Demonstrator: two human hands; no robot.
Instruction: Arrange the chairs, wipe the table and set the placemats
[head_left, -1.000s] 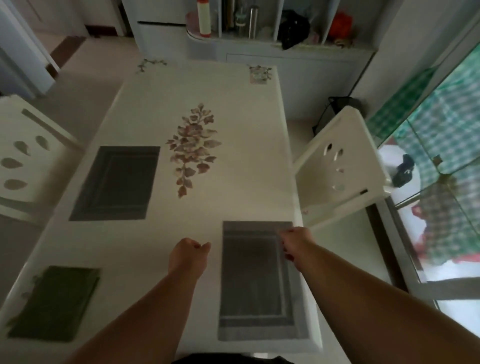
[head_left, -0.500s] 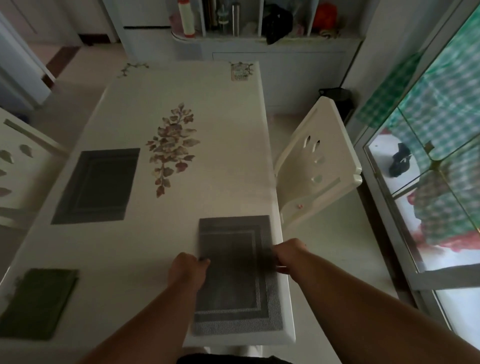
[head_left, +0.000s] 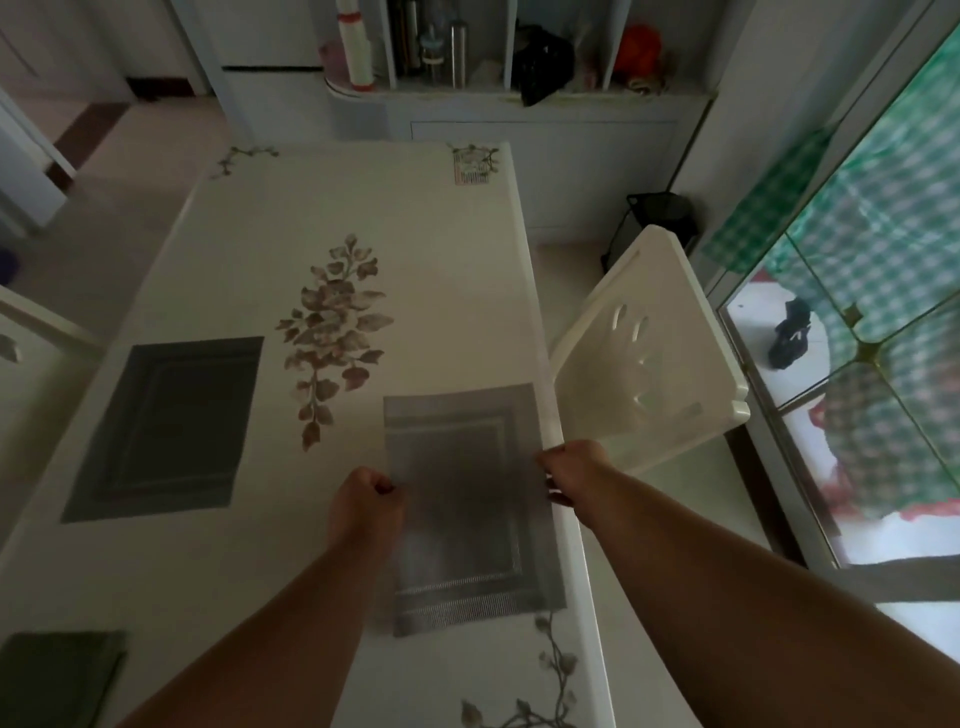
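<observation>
A grey placemat (head_left: 462, 499) lies near the right edge of the white table (head_left: 415, 249), which has a leaf print in its middle. My left hand (head_left: 363, 501) pinches the mat's left edge and my right hand (head_left: 571, 470) grips its right edge at the table's rim. A second grey placemat (head_left: 166, 426) lies flat on the left side. A dark green cloth (head_left: 57, 675) rests at the near left corner. A white chair (head_left: 654, 358) stands at the right side, its back tilted toward the table. Part of another white chair (head_left: 26, 353) shows at the left edge.
A white cabinet (head_left: 519, 124) with bottles and a black bag stands beyond the table's far end. A black bin (head_left: 654, 218) sits on the floor behind the right chair. Glass doors with green checked fabric (head_left: 857, 270) run along the right.
The placemat has slid away from the near table edge toward the middle of the right side, with both hands holding its edges. The view has shifted forward.
</observation>
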